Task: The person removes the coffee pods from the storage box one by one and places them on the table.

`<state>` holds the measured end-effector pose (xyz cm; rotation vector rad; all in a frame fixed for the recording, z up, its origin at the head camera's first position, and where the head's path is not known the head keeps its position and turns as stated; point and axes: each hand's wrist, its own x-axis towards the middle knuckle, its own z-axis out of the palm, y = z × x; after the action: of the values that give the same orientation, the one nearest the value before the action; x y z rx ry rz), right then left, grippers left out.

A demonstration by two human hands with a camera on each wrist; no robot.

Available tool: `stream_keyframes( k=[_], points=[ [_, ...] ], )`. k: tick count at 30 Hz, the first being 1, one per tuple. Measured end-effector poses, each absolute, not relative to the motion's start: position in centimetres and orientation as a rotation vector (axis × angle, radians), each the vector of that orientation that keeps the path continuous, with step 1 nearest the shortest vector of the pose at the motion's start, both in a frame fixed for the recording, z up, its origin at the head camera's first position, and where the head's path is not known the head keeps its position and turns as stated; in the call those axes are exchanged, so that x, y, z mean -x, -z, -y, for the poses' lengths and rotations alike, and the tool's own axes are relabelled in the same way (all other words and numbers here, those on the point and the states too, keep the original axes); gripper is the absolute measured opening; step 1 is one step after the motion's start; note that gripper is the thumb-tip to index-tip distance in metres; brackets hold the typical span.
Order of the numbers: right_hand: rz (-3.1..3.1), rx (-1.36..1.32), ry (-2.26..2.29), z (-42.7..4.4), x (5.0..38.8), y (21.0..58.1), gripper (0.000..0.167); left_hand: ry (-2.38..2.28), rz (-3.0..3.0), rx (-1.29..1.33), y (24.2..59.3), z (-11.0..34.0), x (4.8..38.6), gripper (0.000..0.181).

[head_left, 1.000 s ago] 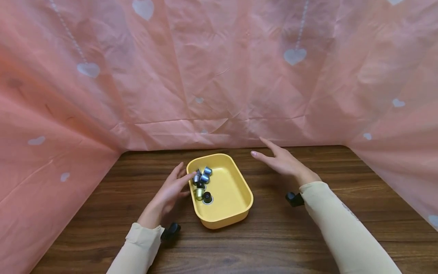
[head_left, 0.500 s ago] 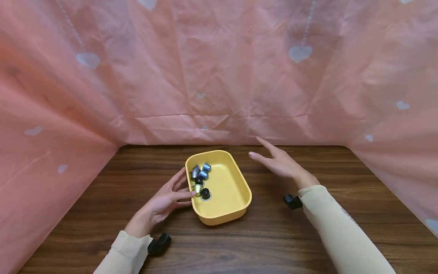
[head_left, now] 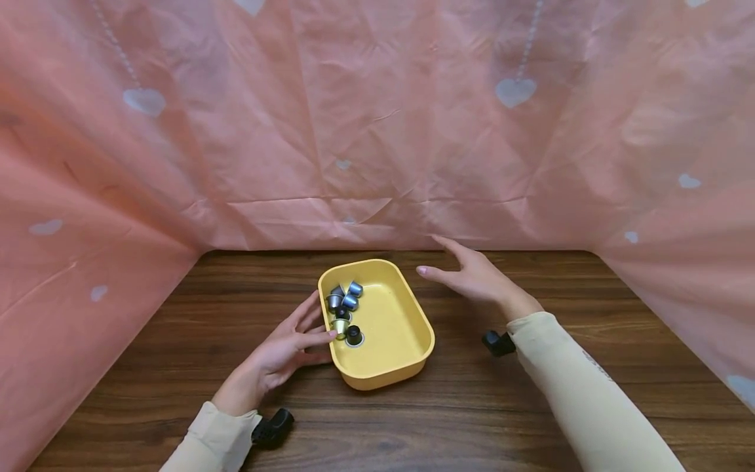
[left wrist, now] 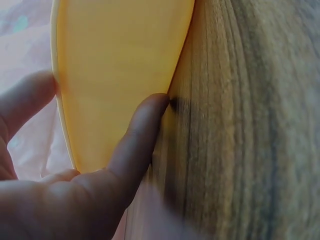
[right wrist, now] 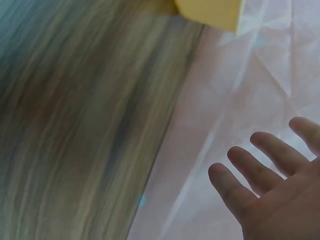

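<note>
A yellow rectangular tub (head_left: 395, 321) with rounded corners sits on the table. Along its left inner side lie several small coffee capsules: blue ones (head_left: 350, 301), a pale gold one (head_left: 340, 327) and black ones (head_left: 354, 335). My left hand (head_left: 280, 351) is at the tub's left side. In the left wrist view, its extended fingers touch the tub's outer wall (left wrist: 112, 65), one at the rim and one near the base. My right hand (head_left: 478, 278) hovers right of the tub, fingers spread, holding nothing; the right wrist view shows its fingers (right wrist: 270, 155) apart from the tub.
The dark wood table (head_left: 377, 432) extends around the tub. Pink fabric with pale hearts (head_left: 407, 144) encloses the back and both sides, meeting the table's far edge. Black wrist devices (head_left: 272, 428) are strapped at both cuffs.
My left hand has drawn back from over the capsules and lowered against the tub's left wall. The right hand has drifted slightly left. The capsules look unmoved inside the tub.
</note>
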<state>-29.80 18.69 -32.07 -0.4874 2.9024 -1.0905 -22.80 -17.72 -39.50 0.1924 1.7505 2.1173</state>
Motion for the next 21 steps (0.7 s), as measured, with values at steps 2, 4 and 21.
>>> stream_keyframes(
  k=[2, 4, 21],
  points=[
    [-2.895, 0.502, 1.124, -18.4, 29.8, 31.7, 0.093, -2.118, -1.749, -0.195, 39.5, 17.7, 22.8, 0.1],
    [-2.887, 0.512, 1.153, -18.1, 29.8, 31.2, 0.091, -2.12, -1.746, -0.2, 39.4, 17.7, 22.7, 0.099],
    [-2.869, 0.587, 1.194, -15.0, 29.9, 29.3, 0.067, -2.131, -1.728, -0.192, 39.5, 17.7, 22.8, 0.099]
  ],
)
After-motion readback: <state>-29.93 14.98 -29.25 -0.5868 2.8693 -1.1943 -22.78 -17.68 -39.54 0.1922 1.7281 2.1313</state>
